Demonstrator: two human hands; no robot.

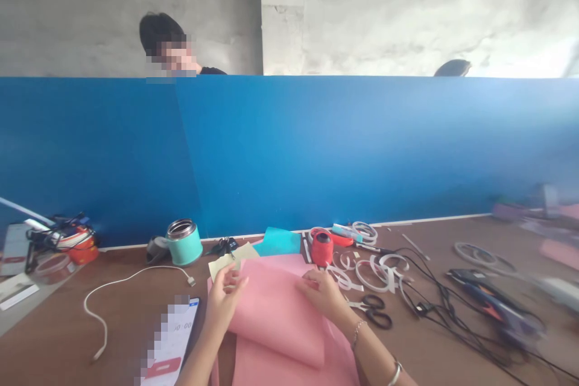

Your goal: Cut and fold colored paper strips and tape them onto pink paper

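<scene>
Paper (280, 371), pink and layered, lies before you on the brown table (126, 332), with its upper layer (275, 307) set askew between your hands. Your left hand (225, 292) is half open, fingers loosely curled at the left edge, while your right hand (324, 292) bends its fingers at the upper right edge, near the black-handled scissors (377, 309); whether either one pinches the paper, I cannot tell.

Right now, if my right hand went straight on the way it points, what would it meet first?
The pink sheet: your right hand seems to touch it and points leftward across it. Depth is unclear, so it might slide over or push into it.
</scene>
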